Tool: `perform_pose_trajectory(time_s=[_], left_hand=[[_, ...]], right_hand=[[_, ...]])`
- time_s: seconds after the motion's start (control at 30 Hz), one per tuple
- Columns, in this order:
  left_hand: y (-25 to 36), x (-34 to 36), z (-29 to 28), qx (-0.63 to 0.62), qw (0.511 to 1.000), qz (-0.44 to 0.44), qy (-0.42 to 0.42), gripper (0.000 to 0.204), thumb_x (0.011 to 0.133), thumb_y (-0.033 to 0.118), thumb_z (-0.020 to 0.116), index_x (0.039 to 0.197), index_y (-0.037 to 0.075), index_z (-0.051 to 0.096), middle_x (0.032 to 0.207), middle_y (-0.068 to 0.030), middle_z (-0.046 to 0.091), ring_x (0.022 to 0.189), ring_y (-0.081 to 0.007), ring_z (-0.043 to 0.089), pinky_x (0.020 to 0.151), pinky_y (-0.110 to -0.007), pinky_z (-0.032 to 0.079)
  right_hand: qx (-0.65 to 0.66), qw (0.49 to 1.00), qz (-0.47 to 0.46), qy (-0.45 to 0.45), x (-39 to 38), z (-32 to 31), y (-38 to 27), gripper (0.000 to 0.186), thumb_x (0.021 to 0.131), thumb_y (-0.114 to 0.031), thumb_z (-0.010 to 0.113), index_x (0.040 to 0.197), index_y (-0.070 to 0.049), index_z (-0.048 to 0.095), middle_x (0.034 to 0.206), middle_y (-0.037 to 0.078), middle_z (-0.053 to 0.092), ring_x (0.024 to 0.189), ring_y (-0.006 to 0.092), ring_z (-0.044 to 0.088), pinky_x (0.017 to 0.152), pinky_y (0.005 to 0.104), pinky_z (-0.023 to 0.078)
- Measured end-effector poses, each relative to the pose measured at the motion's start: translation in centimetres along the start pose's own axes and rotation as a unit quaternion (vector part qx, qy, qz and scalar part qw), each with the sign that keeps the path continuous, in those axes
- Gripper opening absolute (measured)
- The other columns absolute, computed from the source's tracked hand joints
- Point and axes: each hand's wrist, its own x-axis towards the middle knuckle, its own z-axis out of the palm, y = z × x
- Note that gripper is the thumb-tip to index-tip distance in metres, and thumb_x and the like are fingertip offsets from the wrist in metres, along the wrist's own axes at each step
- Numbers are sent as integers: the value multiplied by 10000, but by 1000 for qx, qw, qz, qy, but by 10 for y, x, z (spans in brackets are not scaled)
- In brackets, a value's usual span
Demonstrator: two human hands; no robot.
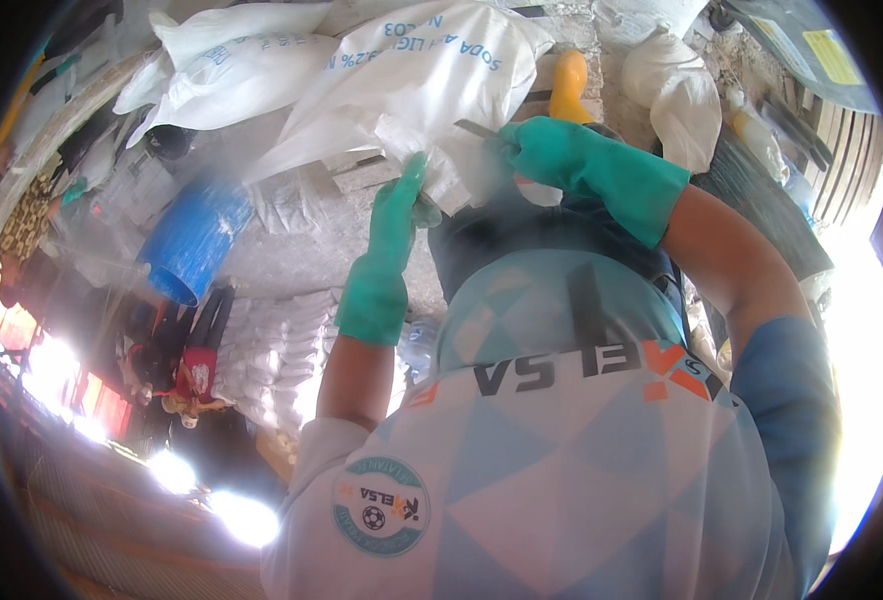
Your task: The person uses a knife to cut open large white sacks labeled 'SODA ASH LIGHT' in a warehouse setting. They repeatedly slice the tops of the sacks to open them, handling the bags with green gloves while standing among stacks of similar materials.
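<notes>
My left hand (401,210), in a long green rubber glove, is closed on the corner of a large white woven sack (411,85) with blue print. The gripped end of the sack (441,180) is crumpled, and whitish dust blurs the area beside it. Close by on the right, my right hand (541,150) wears a matching glove and has its fingers curled. From it a thin, flat, dark blade (476,130) points left over the sack end; its handle is hidden in the glove.
Another white sack (231,65) lies at the far left. A yellow boot (568,85) shows beyond my right hand. To the left are a blue drum (196,240), stacked white sacks (276,350) and a person in red (198,370). A bunched white sack (676,95) and wooden slats (846,160) are right.
</notes>
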Motion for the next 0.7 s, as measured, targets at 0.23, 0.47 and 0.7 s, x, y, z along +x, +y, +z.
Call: perform_pose_trajectory(time_s=[0.23, 0.47, 0.7], left_hand=[[16, 26, -20, -110, 993, -36, -36, 725, 953, 683, 493, 1128, -5, 642, 829, -85, 640, 686, -183, 602, 626, -303, 487], [64, 41, 19, -9, 998, -55, 14, 745, 901, 715, 554, 1170, 26, 643, 917, -95, 682, 797, -176, 647, 660, -302, 526], [45, 35, 10, 157, 987, -8, 43, 649, 888, 581, 677, 1105, -30, 634, 773, -91, 638, 626, -177, 637, 531, -295, 513]], right_hand=[[-26, 996, 46, 77, -8, -31, -52, 392, 1037, -293, 430, 1301, -64, 608, 999, 161, 711, 942, 299, 689, 872, 393, 520], [-84, 993, -19, 77, 30, -8, -57, 427, 1043, -359, 411, 1246, -48, 622, 1013, 171, 698, 962, 315, 682, 873, 418, 518], [-38, 997, 42, 60, 44, 17, -42, 439, 1041, -390, 420, 1194, -51, 654, 1076, 182, 695, 997, 333, 678, 894, 413, 513]])
